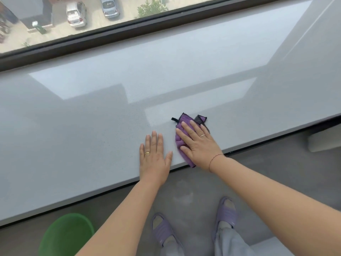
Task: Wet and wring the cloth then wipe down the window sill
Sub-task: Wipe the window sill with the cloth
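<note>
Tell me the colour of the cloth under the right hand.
Purple with a black edge and loop, seen in the head view: the cloth lies flat under the right hand.

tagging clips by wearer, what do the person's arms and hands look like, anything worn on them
The left forearm and right forearm are bare, with no sleeves or gloves in view. The left hand wears a plain gold ring. The right hand wears a thinner gold band, and a thin reddish cord bracelet circles its wrist. No watch shows.

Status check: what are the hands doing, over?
Right hand flat on purple cloth, pressing it to window sill. Left hand flat on sill. Green basin on floor, out of path.
</note>
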The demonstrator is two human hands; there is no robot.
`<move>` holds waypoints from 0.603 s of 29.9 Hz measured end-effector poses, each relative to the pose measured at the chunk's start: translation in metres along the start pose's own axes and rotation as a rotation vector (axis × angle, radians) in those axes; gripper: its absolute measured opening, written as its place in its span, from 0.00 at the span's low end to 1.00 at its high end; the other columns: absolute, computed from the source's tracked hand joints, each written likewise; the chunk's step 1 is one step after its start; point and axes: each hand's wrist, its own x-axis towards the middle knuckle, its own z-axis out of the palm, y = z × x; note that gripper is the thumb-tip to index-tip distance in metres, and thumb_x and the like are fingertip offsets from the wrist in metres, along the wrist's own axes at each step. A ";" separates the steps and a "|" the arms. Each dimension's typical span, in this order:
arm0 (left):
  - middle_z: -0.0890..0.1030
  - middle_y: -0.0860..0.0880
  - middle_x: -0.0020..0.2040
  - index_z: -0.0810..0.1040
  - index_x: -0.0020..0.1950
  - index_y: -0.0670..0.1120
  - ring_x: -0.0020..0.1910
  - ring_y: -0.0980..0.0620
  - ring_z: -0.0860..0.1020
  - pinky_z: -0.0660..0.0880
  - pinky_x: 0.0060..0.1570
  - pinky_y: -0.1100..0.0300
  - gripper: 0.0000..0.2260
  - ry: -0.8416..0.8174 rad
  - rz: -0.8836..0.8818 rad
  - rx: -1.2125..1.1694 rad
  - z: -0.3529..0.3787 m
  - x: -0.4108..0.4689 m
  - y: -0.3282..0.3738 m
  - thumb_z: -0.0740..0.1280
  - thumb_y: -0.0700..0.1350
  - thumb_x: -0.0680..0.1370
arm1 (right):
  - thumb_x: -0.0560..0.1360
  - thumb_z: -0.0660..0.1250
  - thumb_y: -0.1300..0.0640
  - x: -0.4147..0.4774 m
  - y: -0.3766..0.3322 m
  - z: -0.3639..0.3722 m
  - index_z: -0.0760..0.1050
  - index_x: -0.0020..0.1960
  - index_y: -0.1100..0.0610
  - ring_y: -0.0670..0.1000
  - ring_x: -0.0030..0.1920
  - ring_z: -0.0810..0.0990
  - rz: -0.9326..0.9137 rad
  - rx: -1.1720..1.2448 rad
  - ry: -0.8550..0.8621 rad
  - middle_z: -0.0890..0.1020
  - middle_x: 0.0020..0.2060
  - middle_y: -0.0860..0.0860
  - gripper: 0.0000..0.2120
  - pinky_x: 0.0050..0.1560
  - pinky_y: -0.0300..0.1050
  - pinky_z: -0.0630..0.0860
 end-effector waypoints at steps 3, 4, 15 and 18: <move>0.33 0.50 0.77 0.34 0.76 0.48 0.75 0.50 0.32 0.32 0.72 0.53 0.29 -0.016 0.008 -0.009 -0.003 0.000 0.000 0.44 0.57 0.81 | 0.80 0.46 0.41 0.009 0.054 -0.012 0.42 0.77 0.45 0.51 0.77 0.38 0.284 0.035 0.010 0.42 0.78 0.47 0.28 0.74 0.50 0.36; 0.32 0.50 0.76 0.34 0.76 0.48 0.75 0.50 0.32 0.31 0.72 0.53 0.29 -0.023 0.013 -0.010 -0.004 0.001 0.001 0.44 0.58 0.81 | 0.80 0.46 0.42 0.012 0.062 -0.016 0.43 0.77 0.46 0.52 0.77 0.39 0.380 0.062 0.009 0.42 0.78 0.48 0.28 0.74 0.51 0.37; 0.37 0.48 0.78 0.38 0.77 0.47 0.76 0.49 0.36 0.33 0.72 0.52 0.28 0.076 -0.022 -0.016 -0.017 0.030 -0.004 0.47 0.55 0.82 | 0.80 0.46 0.41 0.044 -0.019 -0.012 0.44 0.77 0.44 0.50 0.77 0.38 -0.043 0.036 -0.027 0.43 0.77 0.46 0.27 0.74 0.50 0.34; 0.35 0.49 0.77 0.36 0.76 0.48 0.76 0.49 0.34 0.32 0.72 0.52 0.29 0.072 0.003 -0.019 -0.017 0.041 -0.007 0.46 0.57 0.82 | 0.80 0.48 0.42 0.057 0.046 -0.022 0.45 0.77 0.45 0.50 0.77 0.40 0.180 0.048 0.027 0.44 0.78 0.46 0.27 0.74 0.50 0.37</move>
